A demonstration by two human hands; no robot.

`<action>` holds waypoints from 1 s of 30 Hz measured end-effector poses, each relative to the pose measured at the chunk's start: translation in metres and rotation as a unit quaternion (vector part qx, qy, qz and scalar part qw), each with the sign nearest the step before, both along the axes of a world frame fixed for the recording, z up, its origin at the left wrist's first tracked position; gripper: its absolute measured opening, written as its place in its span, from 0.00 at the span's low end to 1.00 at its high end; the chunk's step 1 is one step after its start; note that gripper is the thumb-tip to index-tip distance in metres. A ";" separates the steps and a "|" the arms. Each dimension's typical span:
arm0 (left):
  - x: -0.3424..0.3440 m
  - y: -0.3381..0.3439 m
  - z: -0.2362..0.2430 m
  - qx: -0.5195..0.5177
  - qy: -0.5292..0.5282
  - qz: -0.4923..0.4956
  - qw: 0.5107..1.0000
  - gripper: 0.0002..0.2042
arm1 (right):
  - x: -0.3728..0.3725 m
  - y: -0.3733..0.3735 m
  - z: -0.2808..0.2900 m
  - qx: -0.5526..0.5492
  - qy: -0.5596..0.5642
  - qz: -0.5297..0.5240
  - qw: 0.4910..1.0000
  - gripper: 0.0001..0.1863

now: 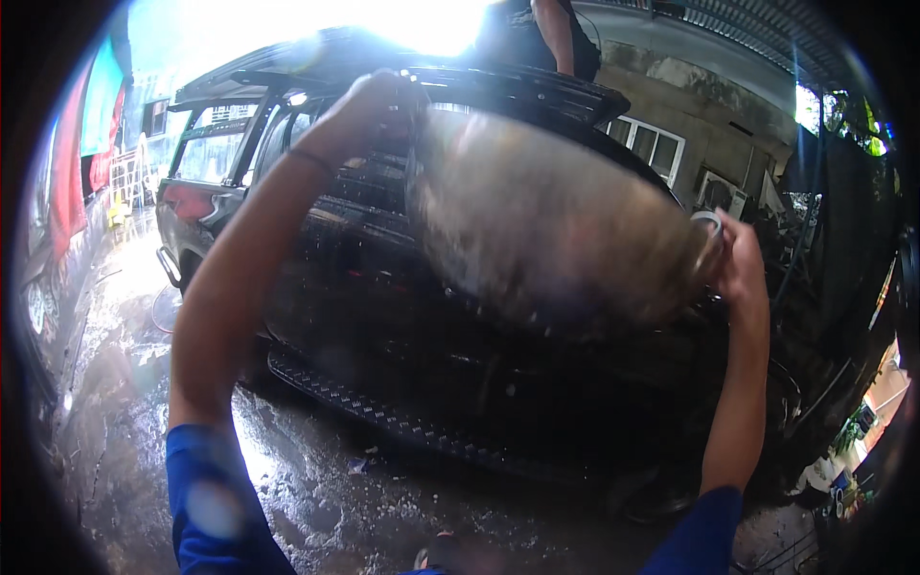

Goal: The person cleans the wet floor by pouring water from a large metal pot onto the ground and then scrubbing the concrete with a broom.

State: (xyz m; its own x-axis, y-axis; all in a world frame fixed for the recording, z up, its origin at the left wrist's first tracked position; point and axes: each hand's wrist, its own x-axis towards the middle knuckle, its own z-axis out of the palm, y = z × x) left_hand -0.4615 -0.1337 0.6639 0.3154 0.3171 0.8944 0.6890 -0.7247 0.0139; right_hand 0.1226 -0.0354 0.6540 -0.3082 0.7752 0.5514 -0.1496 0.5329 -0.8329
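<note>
A large, round metal basin (546, 220), dull and scuffed, is raised in front of me and blurred by motion. It hangs tilted, its left side higher than its right. My left hand (374, 110) is closed at its upper left edge, though glare and blur hide the exact grip. On the other side, my right hand (740, 257) wraps the ring-like handle (707, 222). Behind the basin stands a dark, wet vehicle (383, 383) with a roof rack. The basin covers much of its side.
A person (556, 34) in dark clothing is up by the vehicle's roof. Along the vehicle's lower side runs a textured step (383, 407). Wet ground (316, 479) with foam-like spots lies below. A building wall (709, 105) with a window stands at the right.
</note>
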 end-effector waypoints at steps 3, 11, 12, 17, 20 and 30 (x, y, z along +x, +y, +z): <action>-0.049 0.038 0.055 0.006 -0.028 -0.014 0.999 0.08 | -0.035 0.064 0.065 0.145 -0.109 -0.087 0.980 0.18; -0.087 0.091 0.151 0.014 -0.058 0.063 0.996 0.08 | -0.132 0.164 0.181 0.233 -0.095 -0.095 0.963 0.14; -0.091 0.099 0.157 0.015 -0.057 0.075 0.995 0.08 | -0.146 0.164 0.190 0.185 -0.024 -0.052 0.981 0.13; -0.110 0.164 0.168 0.021 -0.071 0.088 0.993 0.07 | -0.162 0.221 0.271 0.065 -0.017 -0.053 0.996 0.13; -0.131 0.183 0.168 0.016 -0.075 0.119 0.990 0.07 | -0.179 0.269 0.277 0.104 -0.022 0.037 0.994 0.12; -0.171 0.284 0.165 -0.003 -0.085 0.141 0.986 0.07 | -0.231 0.283 0.298 0.422 -0.289 -0.297 0.806 0.08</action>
